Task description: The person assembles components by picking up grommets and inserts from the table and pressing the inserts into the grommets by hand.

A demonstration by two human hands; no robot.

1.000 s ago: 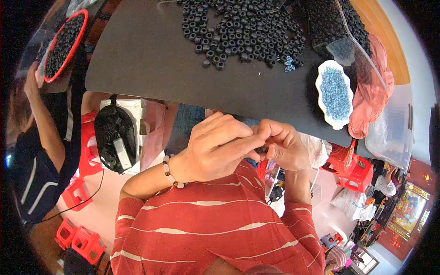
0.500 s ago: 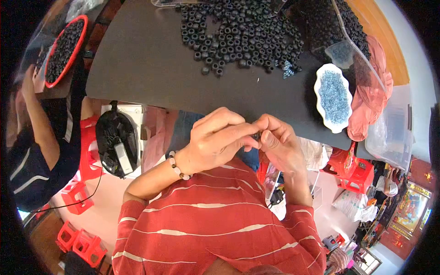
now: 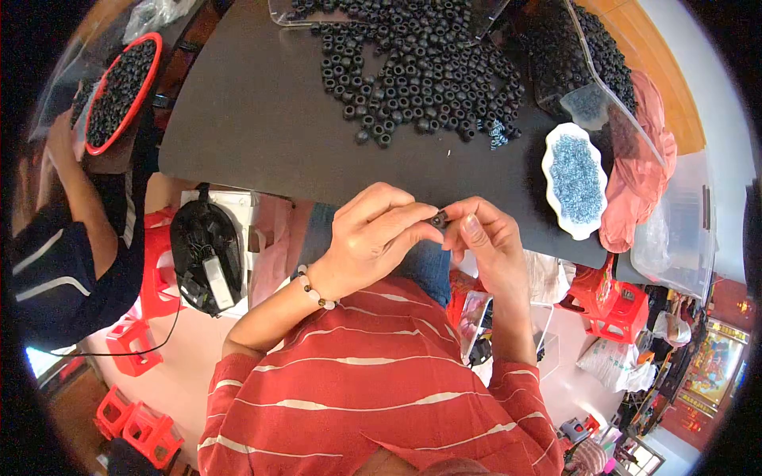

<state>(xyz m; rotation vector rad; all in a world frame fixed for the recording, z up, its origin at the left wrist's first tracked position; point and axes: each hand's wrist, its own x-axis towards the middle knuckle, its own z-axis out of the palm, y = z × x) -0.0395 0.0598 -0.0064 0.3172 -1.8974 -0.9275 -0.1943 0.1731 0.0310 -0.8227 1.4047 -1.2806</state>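
Note:
Between the fingertips of both my hands, just off the table's front edge, is a small black hollow piece (image 3: 440, 220). My left hand (image 3: 379, 228) pinches it with thumb and fingers, and a beaded bracelet circles that wrist. From the other side my right hand (image 3: 490, 240) presses its fingertips to the piece, with the thumb raised and the fingers curled. Beyond the hands lies a pile of similar black hollow pieces (image 3: 421, 79). A little cluster of blue-grey coil-like bits (image 3: 498, 133) sits at its near edge. A white scalloped dish (image 3: 550, 170) holds many tiny blue-grey pieces (image 3: 575, 178).
Clear plastic containers (image 3: 611, 91) with black pieces stand at the back right of the dark table (image 3: 254, 111). A pink cloth (image 3: 643, 174) lies beside the dish. Leftward, another person's arm (image 3: 83, 198) is near a red basket (image 3: 149, 75). Red stools (image 3: 619, 309) stand below.
My fingers have parted slightly, so the black piece shows more between them. My right thumb has lifted. The view has shifted a little.

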